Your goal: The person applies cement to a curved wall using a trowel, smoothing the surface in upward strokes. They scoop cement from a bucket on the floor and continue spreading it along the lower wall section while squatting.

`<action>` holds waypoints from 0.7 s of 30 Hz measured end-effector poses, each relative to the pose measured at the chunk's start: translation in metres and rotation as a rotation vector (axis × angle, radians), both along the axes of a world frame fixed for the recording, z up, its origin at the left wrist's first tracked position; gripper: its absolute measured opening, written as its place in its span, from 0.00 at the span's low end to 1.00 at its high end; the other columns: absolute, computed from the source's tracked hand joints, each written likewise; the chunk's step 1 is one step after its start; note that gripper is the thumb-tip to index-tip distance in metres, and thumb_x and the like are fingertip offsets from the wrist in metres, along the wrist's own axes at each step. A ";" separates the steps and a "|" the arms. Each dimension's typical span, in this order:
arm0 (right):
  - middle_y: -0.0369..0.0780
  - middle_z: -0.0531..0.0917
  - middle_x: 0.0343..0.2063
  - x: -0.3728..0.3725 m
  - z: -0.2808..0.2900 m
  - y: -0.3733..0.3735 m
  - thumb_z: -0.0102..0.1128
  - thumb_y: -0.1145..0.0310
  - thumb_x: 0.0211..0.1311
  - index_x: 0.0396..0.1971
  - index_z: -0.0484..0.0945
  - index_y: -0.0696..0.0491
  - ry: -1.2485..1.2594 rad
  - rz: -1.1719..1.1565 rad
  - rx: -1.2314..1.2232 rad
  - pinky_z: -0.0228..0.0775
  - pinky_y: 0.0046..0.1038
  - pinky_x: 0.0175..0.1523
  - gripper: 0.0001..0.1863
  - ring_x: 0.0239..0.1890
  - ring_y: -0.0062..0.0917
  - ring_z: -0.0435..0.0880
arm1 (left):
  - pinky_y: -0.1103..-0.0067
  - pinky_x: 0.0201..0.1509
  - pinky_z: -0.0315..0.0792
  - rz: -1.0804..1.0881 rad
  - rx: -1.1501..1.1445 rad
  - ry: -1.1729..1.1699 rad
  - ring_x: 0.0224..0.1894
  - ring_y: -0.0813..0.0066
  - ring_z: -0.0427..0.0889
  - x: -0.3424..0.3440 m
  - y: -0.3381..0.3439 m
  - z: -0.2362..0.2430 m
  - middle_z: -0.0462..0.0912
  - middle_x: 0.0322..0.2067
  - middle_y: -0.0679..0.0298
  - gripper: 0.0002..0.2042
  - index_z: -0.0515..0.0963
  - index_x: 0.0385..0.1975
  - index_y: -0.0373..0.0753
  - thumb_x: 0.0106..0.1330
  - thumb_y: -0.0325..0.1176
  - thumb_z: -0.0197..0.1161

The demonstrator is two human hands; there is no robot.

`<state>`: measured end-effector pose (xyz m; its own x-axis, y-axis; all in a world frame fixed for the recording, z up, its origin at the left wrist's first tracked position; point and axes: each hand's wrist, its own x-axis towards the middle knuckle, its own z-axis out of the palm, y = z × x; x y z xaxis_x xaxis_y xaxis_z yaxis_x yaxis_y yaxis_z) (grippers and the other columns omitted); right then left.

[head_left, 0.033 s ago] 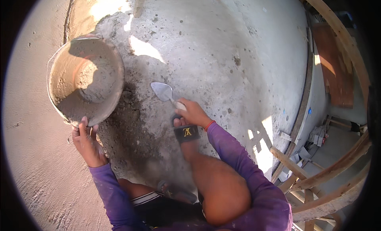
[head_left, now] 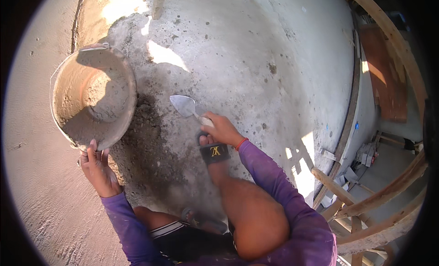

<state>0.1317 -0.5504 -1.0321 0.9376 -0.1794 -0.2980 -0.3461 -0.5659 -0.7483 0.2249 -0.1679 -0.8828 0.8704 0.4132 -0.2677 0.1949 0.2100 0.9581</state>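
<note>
A mortar-caked bucket tilts toward me at the left, with some grey-brown mortar in its bottom. My left hand grips its near rim, the fingers bent over the edge. In my right hand is a pointing trowel, held by its pale handle. The trowel's metal blade points left toward the bucket, apart from it, and carries no visible lump of mortar. My right hand is just above my sandalled foot.
Loose mortar crumbs lie on the grey concrete floor beside the bucket. Along the left runs a rough plastered surface. Wooden poles and a brown board stand past the floor's edge at the right.
The bucket and my left hand have shifted slightly left. The trowel blade has also moved a little to the left, while my right hand stays almost in place.
</note>
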 end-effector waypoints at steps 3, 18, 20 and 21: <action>0.54 0.87 0.41 -0.001 0.007 -0.035 0.63 0.56 0.71 0.58 0.77 0.48 -0.072 -0.276 -0.096 0.77 0.44 0.50 0.21 0.47 0.53 0.87 | 0.71 0.58 0.77 -0.045 0.009 0.033 0.51 0.72 0.82 -0.020 0.030 0.021 0.82 0.50 0.61 0.12 0.75 0.51 0.39 0.73 0.33 0.67; 0.53 0.87 0.50 0.015 -0.003 -0.157 0.64 0.52 0.69 0.62 0.80 0.48 0.048 -0.342 -0.345 0.76 0.44 0.57 0.26 0.53 0.50 0.86 | 0.65 0.66 0.73 0.073 -0.002 0.110 0.63 0.63 0.77 -0.060 0.057 0.021 0.76 0.61 0.53 0.23 0.71 0.62 0.30 0.71 0.33 0.67; 0.52 0.87 0.49 -0.015 -0.033 -0.218 0.64 0.53 0.69 0.61 0.80 0.50 -0.026 -0.632 -0.585 0.76 0.44 0.57 0.26 0.52 0.50 0.86 | 0.62 0.74 0.67 -0.009 -0.043 0.115 0.69 0.59 0.72 -0.053 0.060 0.022 0.72 0.66 0.49 0.28 0.67 0.67 0.26 0.74 0.35 0.65; 0.52 0.87 0.49 -0.025 -0.044 -0.241 0.64 0.53 0.69 0.61 0.80 0.50 -0.060 -0.772 -0.698 0.76 0.45 0.57 0.25 0.52 0.50 0.86 | 0.62 0.74 0.67 0.000 -0.056 0.130 0.68 0.60 0.73 -0.049 0.055 0.027 0.73 0.65 0.51 0.27 0.67 0.66 0.26 0.73 0.34 0.65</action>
<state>0.1072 -0.7910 -1.0763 0.5047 -0.8508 0.1462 -0.7708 -0.5204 -0.3675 0.1758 -0.1127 -0.8561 0.8270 0.3942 -0.4008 0.3169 0.2621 0.9115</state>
